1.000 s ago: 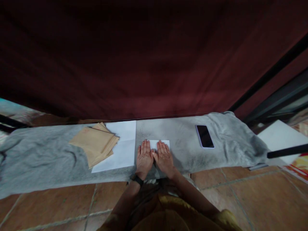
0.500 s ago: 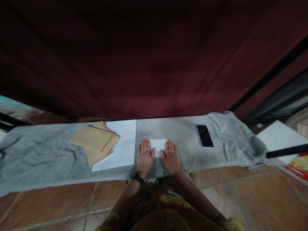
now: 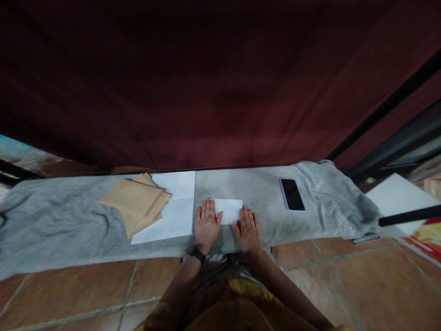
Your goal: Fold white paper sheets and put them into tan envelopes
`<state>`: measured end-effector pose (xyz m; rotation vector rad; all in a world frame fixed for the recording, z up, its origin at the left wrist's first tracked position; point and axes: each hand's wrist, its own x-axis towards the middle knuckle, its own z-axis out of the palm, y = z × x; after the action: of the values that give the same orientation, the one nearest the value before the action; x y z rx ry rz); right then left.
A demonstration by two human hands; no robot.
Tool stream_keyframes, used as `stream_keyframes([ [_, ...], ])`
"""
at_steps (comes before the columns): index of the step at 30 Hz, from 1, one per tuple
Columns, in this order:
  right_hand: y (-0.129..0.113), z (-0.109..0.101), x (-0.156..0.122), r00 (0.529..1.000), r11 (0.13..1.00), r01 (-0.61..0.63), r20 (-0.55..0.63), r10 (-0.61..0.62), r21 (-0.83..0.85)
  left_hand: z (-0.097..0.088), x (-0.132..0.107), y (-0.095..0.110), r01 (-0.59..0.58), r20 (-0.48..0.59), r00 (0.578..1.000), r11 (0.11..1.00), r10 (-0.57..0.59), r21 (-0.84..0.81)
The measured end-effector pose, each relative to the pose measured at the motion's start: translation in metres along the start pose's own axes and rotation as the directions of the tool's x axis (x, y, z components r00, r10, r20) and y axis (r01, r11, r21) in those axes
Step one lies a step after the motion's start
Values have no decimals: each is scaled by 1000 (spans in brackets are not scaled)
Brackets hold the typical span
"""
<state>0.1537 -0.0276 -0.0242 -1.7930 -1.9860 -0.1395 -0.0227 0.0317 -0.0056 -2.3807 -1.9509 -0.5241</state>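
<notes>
A small folded white paper [image 3: 228,209] lies on a grey cloth [image 3: 69,225] spread over the floor. My left hand [image 3: 206,225] lies flat, fingers stretched out, pressing on the paper's left edge; a dark watch sits on that wrist. My right hand [image 3: 248,229] is flat too, fingers apart, at the paper's lower right corner, mostly on the cloth. Neither hand grips anything.
Left of my hands lies a sheet of white paper [image 3: 174,214] with a stack of tan envelopes [image 3: 136,204] overlapping it. A dark phone [image 3: 292,194] rests on the cloth to the right. A dark red curtain [image 3: 206,92] hangs behind. White board [image 3: 396,195] and black bar [image 3: 409,215] far right.
My right hand has slid from the paper's middle to the right and toward me, uncovering more of the folded paper. The left hand has stayed in place.
</notes>
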Motion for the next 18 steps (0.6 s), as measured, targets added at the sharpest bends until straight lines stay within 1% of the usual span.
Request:
stream_keyframes([
  [7,5,-19,-22,993,993,117,-2,-117,27,1,0,0,6,-11,1000,1000,-6,-8],
  [10,7,-25,-30,991,990,132,18,-133,45,-1,0,1,18,-7,1000,1000,-18,-19],
  [13,8,-27,-33,991,990,126,44,-129,66,-5,1,8,22,-11,1000,999,-22,-32],
  [14,8,-27,-32,991,990,120,52,-124,71,-5,1,13,-9,-4,1000,999,9,-47],
  [16,8,-27,-31,991,991,113,65,-118,74,-5,0,24,-137,48,989,985,142,-101],
  [18,9,-27,-30,989,990,121,74,-126,69,-3,-1,38,-287,126,943,943,309,-168],
])
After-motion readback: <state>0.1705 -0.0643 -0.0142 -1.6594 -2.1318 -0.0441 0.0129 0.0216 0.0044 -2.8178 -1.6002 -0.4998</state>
